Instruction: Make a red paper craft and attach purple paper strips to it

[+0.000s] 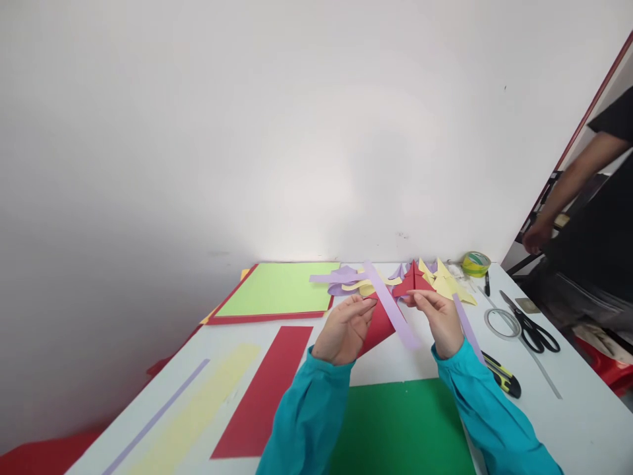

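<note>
Both of my hands are raised over the white table (405, 359), in teal sleeves. My left hand (345, 328) pinches a folded red paper piece (378, 323) at its upper edge. My right hand (440, 320) grips the same red paper at its right tip, fingers closed on it. A long lilac paper strip (393, 307) lies diagonally across the red piece between the two hands. Behind them sits a pile of folded red, yellow and lilac paper shapes (435, 280).
A green sheet (403, 429) lies below my arms; a red strip (264, 389), a yellow strip and a thin lilac strip to the left; a light-green sheet (279, 288) behind. Right: scissors (531, 326), utility knife (502, 375), tape rolls (475, 263). Another person stands far right (588, 218).
</note>
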`<action>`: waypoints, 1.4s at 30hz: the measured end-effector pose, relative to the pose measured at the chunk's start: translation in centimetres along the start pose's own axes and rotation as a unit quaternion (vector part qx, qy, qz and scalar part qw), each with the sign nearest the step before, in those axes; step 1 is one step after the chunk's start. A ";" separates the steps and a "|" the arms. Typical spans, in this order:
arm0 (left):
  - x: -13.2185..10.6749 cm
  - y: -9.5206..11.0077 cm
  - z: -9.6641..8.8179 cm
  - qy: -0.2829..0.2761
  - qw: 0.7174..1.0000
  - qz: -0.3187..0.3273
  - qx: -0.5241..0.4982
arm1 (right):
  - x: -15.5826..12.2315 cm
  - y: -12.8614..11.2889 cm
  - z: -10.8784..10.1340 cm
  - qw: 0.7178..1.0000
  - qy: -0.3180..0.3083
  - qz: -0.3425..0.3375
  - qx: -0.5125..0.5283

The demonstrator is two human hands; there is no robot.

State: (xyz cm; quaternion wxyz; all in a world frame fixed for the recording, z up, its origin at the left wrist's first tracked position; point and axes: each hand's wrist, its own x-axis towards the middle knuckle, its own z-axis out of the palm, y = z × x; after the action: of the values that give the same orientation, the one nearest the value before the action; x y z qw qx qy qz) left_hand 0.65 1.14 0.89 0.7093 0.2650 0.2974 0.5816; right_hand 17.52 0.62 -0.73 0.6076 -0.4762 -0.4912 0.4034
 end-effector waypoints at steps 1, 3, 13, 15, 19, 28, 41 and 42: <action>0.0 -0.1 0.0 0.007 1.000 -0.001 0.000 | 0.0 0.1 0.0 1.000 0.001 0.002 -0.001; 0.0 -0.3 0.2 0.014 1.000 -0.009 -0.005 | 0.1 0.2 0.0 1.000 -0.001 0.004 0.000; 0.3 -0.5 -0.1 0.007 1.000 0.017 0.015 | -0.3 -1.0 -0.6 0.998 -0.054 -0.004 -0.013; 0.2 -0.5 -0.2 0.005 0.998 0.033 0.046 | -0.8 -1.5 -0.7 0.992 -0.116 0.025 -0.035; 0.0 -0.5 -0.2 0.019 0.994 0.049 0.091 | -1.4 -2.0 -0.6 0.966 -0.234 0.096 -0.054; -0.5 -0.8 0.2 -0.019 0.978 0.073 0.193 | -1.7 -2.0 0.2 0.944 -0.300 0.124 0.059; -1.0 -0.5 0.1 -0.064 0.909 0.247 0.328 | -1.9 -1.8 0.9 0.946 -0.272 0.150 0.092; -1.1 -0.5 0.1 -0.069 0.888 0.283 0.356 | -1.9 -1.8 0.9 0.945 -0.274 0.148 0.103</action>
State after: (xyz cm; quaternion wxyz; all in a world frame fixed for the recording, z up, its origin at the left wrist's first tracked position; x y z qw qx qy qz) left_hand 0.84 -0.02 0.71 0.3909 0.6122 0.3473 0.5932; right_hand 16.28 -1.40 0.72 0.4286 -0.3494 -0.5189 0.6519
